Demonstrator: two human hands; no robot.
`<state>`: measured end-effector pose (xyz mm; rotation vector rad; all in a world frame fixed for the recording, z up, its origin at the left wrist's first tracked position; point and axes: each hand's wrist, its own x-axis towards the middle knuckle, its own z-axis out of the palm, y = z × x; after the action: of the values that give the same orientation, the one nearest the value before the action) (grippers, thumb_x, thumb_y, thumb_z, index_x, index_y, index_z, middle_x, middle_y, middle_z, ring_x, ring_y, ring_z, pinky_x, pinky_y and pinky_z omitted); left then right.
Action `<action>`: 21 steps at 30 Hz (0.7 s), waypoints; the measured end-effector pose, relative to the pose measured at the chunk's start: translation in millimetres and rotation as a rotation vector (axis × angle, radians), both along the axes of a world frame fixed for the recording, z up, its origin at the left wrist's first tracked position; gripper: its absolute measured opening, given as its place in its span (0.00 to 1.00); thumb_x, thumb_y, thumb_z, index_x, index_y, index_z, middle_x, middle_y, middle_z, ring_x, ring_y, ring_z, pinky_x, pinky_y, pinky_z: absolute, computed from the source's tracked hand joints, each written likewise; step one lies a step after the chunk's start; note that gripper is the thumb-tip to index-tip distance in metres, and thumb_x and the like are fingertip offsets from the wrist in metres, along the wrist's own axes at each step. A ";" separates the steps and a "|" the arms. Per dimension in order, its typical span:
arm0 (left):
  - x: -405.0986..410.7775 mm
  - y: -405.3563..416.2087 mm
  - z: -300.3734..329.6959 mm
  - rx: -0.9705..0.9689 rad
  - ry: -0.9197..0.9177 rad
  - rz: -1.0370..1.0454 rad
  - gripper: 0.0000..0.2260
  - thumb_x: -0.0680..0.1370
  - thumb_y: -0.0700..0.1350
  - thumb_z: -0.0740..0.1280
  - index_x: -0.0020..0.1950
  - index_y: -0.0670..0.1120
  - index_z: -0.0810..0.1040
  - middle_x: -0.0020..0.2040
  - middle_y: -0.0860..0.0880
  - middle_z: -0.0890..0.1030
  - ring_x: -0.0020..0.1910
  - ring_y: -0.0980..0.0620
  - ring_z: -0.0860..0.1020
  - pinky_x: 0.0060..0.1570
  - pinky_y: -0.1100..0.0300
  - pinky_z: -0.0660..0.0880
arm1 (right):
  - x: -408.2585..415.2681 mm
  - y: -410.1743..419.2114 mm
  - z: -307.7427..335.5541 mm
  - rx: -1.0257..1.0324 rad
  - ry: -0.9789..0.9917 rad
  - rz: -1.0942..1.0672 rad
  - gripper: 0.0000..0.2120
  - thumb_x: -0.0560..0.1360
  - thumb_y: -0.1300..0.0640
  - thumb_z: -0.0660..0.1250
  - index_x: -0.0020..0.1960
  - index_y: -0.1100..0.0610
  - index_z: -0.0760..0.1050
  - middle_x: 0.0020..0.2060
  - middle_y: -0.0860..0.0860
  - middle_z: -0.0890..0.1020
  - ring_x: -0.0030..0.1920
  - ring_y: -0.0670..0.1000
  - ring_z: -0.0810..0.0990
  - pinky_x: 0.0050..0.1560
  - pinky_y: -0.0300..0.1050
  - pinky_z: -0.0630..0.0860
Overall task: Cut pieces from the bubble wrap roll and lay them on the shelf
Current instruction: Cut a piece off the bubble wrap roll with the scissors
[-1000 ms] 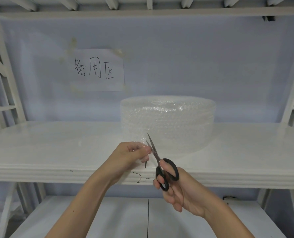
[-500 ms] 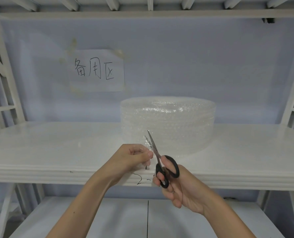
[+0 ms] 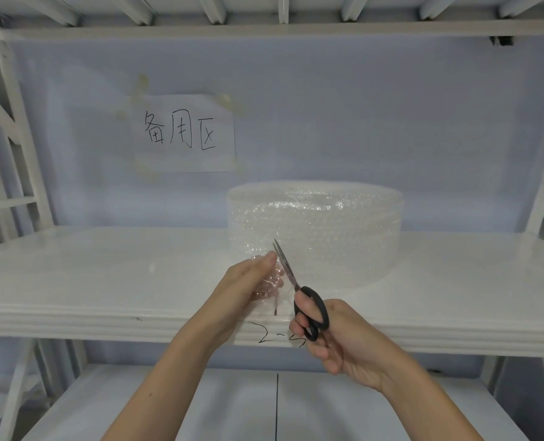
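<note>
From the head camera, the bubble wrap roll [image 3: 315,230] stands on its flat end on the white shelf [image 3: 105,275], a little right of centre and set back from the near edge. Its loose end is drawn toward the person, which seems meant to bring the film out over the front of the shelf where both hands can work it.

The left hand [image 3: 248,288] holds that loose piece of bubble wrap [image 3: 269,283] just left of the blades. The fingers lie fairly straight along the film with the thumb behind, pinching it; the film bunches over the fingertips. Holding so close to the cut line looks like a way to keep the soft film taut, since slack wrap tends to fold between blades rather than shear.

The right hand [image 3: 343,338] grips the black-handled scissors [image 3: 299,297], fingers curled through the loops. The scissors point up and away, toward the roll, with the tips at the upper edge of the held piece. The blades look nearly together, only a narrow gap at the tips, so I judge a snip is near its end; whether the piece is fully free I cannot tell.

A paper sign [image 3: 184,132] with handwriting is taped to the far wall, left of the roll. A scrawled mark [image 3: 273,337] sits on the shelf's near edge, between the hands. No cut piece shows on the shelf.
</note>
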<state>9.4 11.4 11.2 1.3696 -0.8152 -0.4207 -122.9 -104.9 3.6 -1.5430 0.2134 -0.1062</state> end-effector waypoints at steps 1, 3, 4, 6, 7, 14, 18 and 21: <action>-0.2 -2.0 -0.9 -0.007 -0.012 0.024 0.12 0.77 0.55 0.66 0.43 0.47 0.80 0.37 0.51 0.80 0.36 0.54 0.77 0.36 0.69 0.74 | -0.2 0.1 0.2 -0.005 0.002 -0.001 0.20 0.65 0.38 0.70 0.31 0.55 0.73 0.37 0.56 0.72 0.21 0.46 0.67 0.16 0.33 0.64; -1.6 -4.3 -1.1 -0.023 -0.019 0.067 0.08 0.79 0.49 0.67 0.43 0.47 0.80 0.35 0.51 0.78 0.34 0.54 0.75 0.32 0.69 0.72 | -0.5 1.0 1.2 0.001 0.005 -0.001 0.20 0.66 0.39 0.70 0.33 0.56 0.72 0.36 0.55 0.73 0.21 0.45 0.67 0.16 0.33 0.65; -2.4 -4.3 -0.7 -0.025 -0.018 0.082 0.08 0.79 0.47 0.67 0.42 0.47 0.79 0.34 0.51 0.78 0.32 0.55 0.74 0.29 0.70 0.70 | -0.6 1.5 1.6 0.011 0.008 0.002 0.20 0.66 0.39 0.70 0.34 0.56 0.71 0.35 0.54 0.74 0.20 0.45 0.67 0.16 0.33 0.65; -2.5 -3.7 -0.6 -0.032 -0.019 0.086 0.08 0.79 0.46 0.67 0.40 0.48 0.78 0.34 0.51 0.77 0.30 0.56 0.74 0.26 0.70 0.68 | -0.9 2.5 2.0 0.031 0.015 0.017 0.21 0.66 0.38 0.69 0.35 0.57 0.71 0.35 0.52 0.75 0.20 0.45 0.68 0.15 0.34 0.65; -2.1 -3.2 -0.6 -0.035 -0.023 0.083 0.09 0.79 0.46 0.67 0.39 0.48 0.78 0.34 0.51 0.77 0.29 0.57 0.74 0.25 0.70 0.68 | -1.5 3.0 1.9 0.041 0.017 0.026 0.21 0.66 0.38 0.69 0.36 0.57 0.71 0.35 0.52 0.75 0.20 0.45 0.68 0.15 0.34 0.65; -0.9 -1.6 -1.9 -0.028 -0.036 0.041 0.12 0.78 0.45 0.68 0.34 0.51 0.79 0.32 0.53 0.77 0.29 0.57 0.73 0.26 0.71 0.68 | -7.7 0.4 -0.1 0.085 0.064 0.099 0.22 0.69 0.37 0.65 0.40 0.58 0.69 0.35 0.49 0.77 0.20 0.46 0.64 0.14 0.35 0.63; 3.3 -0.7 -4.0 -0.053 -0.023 0.038 0.10 0.78 0.46 0.68 0.37 0.51 0.81 0.33 0.54 0.77 0.33 0.55 0.73 0.35 0.65 0.70 | -9.5 -0.1 -2.0 0.080 0.066 0.117 0.21 0.69 0.39 0.64 0.41 0.58 0.69 0.37 0.49 0.77 0.20 0.46 0.64 0.14 0.35 0.63; 6.3 -1.3 -6.0 -0.059 -0.017 0.036 0.09 0.78 0.45 0.68 0.37 0.50 0.80 0.33 0.54 0.77 0.33 0.55 0.73 0.37 0.63 0.69 | -11.9 -1.1 -6.2 0.083 0.057 0.122 0.21 0.70 0.39 0.65 0.40 0.58 0.70 0.38 0.50 0.76 0.20 0.46 0.64 0.15 0.35 0.63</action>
<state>15.7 10.1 5.2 1.3324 -0.8100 -0.3543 -134.8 -106.0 -2.6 -1.4734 0.1660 0.0425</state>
